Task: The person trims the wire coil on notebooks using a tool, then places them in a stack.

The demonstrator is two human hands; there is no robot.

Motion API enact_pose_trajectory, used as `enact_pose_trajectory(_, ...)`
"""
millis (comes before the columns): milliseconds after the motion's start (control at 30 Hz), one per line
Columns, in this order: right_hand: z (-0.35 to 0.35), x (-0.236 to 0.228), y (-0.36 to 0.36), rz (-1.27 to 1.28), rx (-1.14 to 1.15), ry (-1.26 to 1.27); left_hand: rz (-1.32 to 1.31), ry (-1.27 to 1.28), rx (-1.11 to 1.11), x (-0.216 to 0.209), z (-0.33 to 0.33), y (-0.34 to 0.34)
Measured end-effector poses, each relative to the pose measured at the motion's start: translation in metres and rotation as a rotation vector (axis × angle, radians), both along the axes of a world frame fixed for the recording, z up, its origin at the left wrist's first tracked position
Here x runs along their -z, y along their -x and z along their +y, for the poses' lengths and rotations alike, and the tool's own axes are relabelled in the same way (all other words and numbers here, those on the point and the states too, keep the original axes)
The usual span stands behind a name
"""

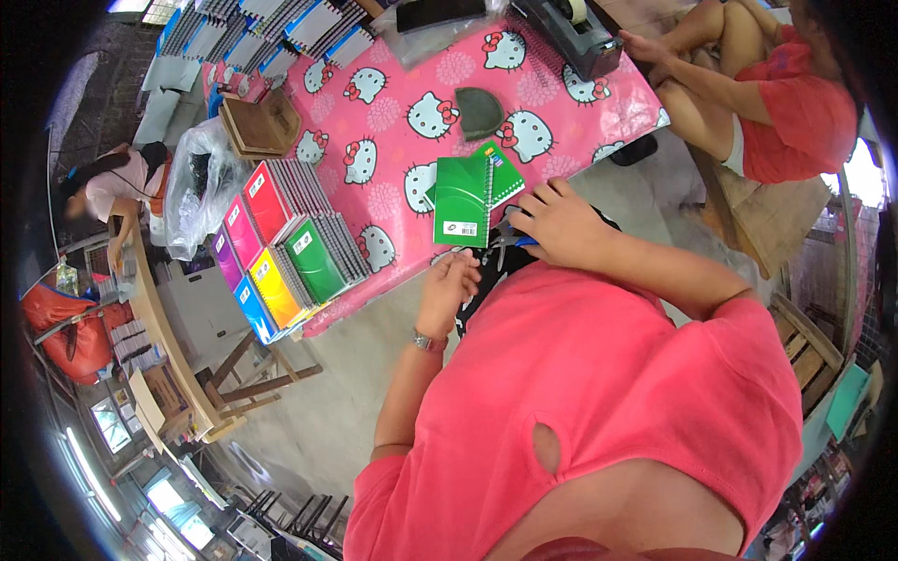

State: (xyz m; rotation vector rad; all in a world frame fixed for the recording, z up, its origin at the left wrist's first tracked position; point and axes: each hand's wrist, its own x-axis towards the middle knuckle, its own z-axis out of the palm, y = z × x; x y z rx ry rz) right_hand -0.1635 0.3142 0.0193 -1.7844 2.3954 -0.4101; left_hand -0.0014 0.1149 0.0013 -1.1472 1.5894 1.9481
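A green spiral notebook [460, 192] lies at the table's near edge, its wire coil along the right side. Under it, turned at an angle, is a second green notebook [506, 176]. My right hand [561, 224] is closed round blue-handled pliers [526, 241], whose jaws are beside the lower end of the coil. My left hand [451, 283] is just below the notebook's bottom edge, fingers curled together; what they hold, if anything, is too small to make out.
Stacks of coloured spiral notebooks [267, 248] stand at the table's left, beside a wooden holder [257, 123]. A dark rounded pad [479, 113] and a tape dispenser [571, 37] are farther back. One person [795, 103] sits at right; another [122, 187] stands left.
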Motion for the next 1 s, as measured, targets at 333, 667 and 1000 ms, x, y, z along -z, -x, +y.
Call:
enact_pose_trajectory(333,-0.012,-0.005,-0.003,0.060,-0.036,-0.035,0.253,-0.520,-0.473,0.030,0.028,0.014)
enact_pose_trajectory(667,-0.008,0.021,-0.013,-0.070,0.087,0.045,0.253,-0.587,-0.445,0.031,0.019,0.012)
enact_pose_trajectory(1000,-0.015,0.032,0.012,-1.204,0.247,-0.529,0.265,-0.584,-0.404,0.041,0.020,0.015)
